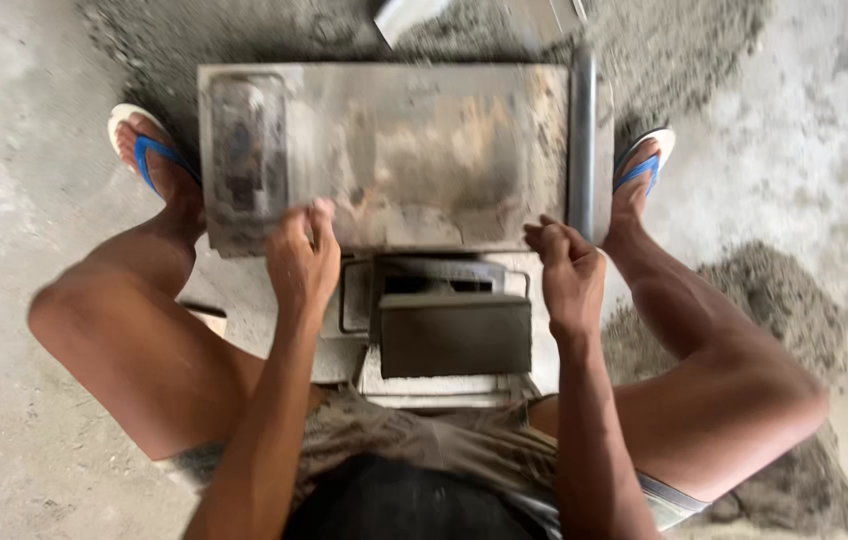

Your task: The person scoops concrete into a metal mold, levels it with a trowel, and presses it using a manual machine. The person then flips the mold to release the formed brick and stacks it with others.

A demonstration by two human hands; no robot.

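A wide grey metal plate, smeared with cement, lies across a block mould between my knees. My left hand grips the plate's near edge at its left-middle. My right hand is curled at the near edge close to a grey metal pipe on the plate's right side; whether it holds the plate or a handle I cannot tell. Below the plate sits a dark grey rectangular block inside the metal mould frame.
My feet in blue flip-flops stand either side, left foot and right foot. Heaps of grey sand-cement mix lie behind the plate and at the right. The floor is rough concrete.
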